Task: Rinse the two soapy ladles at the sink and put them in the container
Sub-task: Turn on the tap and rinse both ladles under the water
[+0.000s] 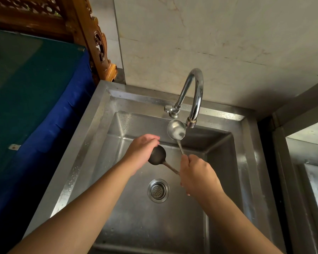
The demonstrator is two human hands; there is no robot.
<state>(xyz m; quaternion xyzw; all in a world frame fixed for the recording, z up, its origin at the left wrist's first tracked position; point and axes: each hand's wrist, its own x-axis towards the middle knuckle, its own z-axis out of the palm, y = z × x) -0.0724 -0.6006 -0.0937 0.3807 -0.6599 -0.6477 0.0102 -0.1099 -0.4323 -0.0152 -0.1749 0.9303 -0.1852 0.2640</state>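
Observation:
Two metal ladles are held over the steel sink (92, 136). My right hand (196, 175) grips both handles together. One ladle (176, 129) points up with its bowl just under the tap spout (191, 122), a little soap foam inside it. The second ladle (157, 155) lies lower and to the left, its dark bowl turned back-side up. My left hand (142, 150) is cupped over the top of that dark bowl, touching it. No running water can be made out.
The curved chrome tap (195, 88) rises from the sink's back rim with its lever (168, 108) at the left. A drain strainer (158, 190) sits mid-basin. A blue-covered surface (44, 107) lies left; a metal unit (308, 171) stands right.

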